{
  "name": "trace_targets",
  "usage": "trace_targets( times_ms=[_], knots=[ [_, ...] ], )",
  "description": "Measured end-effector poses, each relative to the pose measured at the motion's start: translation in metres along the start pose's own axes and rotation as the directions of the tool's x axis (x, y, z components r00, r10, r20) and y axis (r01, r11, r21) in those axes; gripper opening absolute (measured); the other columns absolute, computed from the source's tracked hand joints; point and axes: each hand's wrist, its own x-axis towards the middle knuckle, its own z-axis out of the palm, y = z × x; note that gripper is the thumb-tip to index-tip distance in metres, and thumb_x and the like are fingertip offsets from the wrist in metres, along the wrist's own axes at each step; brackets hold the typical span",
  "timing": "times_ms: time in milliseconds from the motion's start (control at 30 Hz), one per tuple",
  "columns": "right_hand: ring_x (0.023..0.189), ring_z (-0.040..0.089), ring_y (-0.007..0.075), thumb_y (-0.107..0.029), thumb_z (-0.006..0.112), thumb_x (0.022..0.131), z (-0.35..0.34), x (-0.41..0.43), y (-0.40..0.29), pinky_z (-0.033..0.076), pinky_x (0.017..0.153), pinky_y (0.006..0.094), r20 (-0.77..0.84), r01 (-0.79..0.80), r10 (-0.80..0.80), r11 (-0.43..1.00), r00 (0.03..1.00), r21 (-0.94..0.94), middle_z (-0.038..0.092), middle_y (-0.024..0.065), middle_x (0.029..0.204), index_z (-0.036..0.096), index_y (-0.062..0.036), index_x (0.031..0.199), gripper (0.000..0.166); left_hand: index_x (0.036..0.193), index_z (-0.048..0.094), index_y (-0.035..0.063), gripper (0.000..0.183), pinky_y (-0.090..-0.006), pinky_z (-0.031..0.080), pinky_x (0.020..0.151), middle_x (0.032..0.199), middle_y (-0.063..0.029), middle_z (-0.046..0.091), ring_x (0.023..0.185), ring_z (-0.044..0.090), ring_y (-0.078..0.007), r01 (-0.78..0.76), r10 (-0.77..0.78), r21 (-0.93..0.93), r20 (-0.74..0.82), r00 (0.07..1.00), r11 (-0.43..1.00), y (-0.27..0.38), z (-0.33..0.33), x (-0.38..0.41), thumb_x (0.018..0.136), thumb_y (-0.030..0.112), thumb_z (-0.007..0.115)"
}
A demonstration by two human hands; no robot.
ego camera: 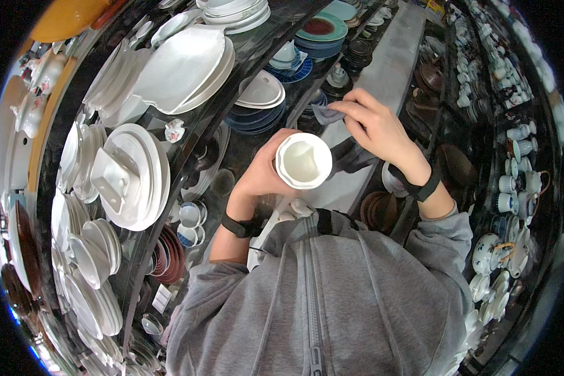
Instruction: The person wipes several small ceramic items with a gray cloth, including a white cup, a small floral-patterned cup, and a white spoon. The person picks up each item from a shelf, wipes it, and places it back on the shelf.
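Observation:
A white ceramic cup or vase [304,161] with a faceted outer wall is held by my left hand [268,167], its mouth turned up towards me. The inside looks bare, with a bright reflection on its wall. My right hand [369,120], a little farther off and to the right, pinches a dark grey cloth [328,114] between thumb and fingers. Part of that cloth hangs below the hand. Cloth and cup are apart. Each wrist wears a black band; the fingertips of my left hand are hidden behind the cup.
Left shelves carry stacked white plates [136,174], shell-shaped dishes [181,68] and blue plates [256,115]. Right shelves hold teapots [486,254] and cups [506,202]. Brown bowls [379,209] stand low beside me. A narrow pale floor aisle [395,42] runs between the shelves.

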Motion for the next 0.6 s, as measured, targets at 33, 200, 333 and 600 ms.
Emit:
trace_targets(
  times_ms=[33, 200, 333, 600],
  knots=[
    [0.085, 0.062, 0.0297, 0.001, 0.057, 0.081, -0.002, -0.001, -0.003, 0.050, 0.072, 0.0371, 0.007, -0.044, 0.044, 0.996, 0.999, 0.078, 0.058, 0.0112, 0.099, 0.065, -0.0063, 0.108, 0.029, 0.123, 0.052, 0.0017, 0.085, -0.0334, 0.041, 0.099, 0.120, -0.0082, 0.056, 0.111, 0.054, -0.0190, -0.028, 0.028, -0.005, -0.028, 0.999, 1.000, -0.001, 0.000, 0.000, 0.049, 0.018, 0.089],
    [0.091, 0.059, 0.0309, 0.001, 0.055, 0.084, -0.007, -0.003, -0.015, 0.048, 0.079, 0.0364, 0.042, -0.075, 0.069, 0.985, 0.997, 0.158, 0.055, 0.0142, 0.103, 0.061, -0.0029, 0.113, 0.031, 0.125, 0.051, 0.0030, 0.085, -0.0379, 0.040, 0.101, 0.128, -0.0120, 0.051, 0.118, 0.051, -0.0257, -0.158, 0.170, 0.090, -0.140, 0.975, 0.983, -0.008, -0.002, 0.001, 0.049, 0.016, 0.089],
    [0.096, 0.057, 0.0318, 0.001, 0.056, 0.084, -0.007, 0.000, -0.034, 0.047, 0.082, 0.0363, -0.046, -0.010, 0.022, 0.969, 0.999, 0.247, 0.054, 0.0156, 0.108, 0.059, -0.0032, 0.115, 0.032, 0.121, 0.055, 0.0072, 0.079, -0.0394, 0.042, 0.099, 0.122, -0.0115, 0.054, 0.117, 0.052, -0.0295, -0.209, 0.264, 0.221, -0.258, 0.929, 0.953, -0.001, 0.001, 0.005, 0.050, 0.016, 0.088],
    [0.103, 0.058, 0.0300, -0.003, 0.064, 0.073, 0.029, -0.006, -0.055, 0.055, 0.082, 0.0365, -0.009, 0.236, -0.236, 0.972, 0.972, 0.004, 0.054, 0.0126, 0.114, 0.059, -0.0018, 0.104, 0.032, 0.119, 0.058, 0.0077, 0.071, -0.0393, 0.047, 0.094, 0.123, -0.0126, 0.052, 0.113, 0.054, -0.0304, -0.147, 0.299, 0.430, -0.311, 0.902, 0.891, 0.007, 0.007, 0.011, 0.054, 0.012, 0.085]
  ],
)
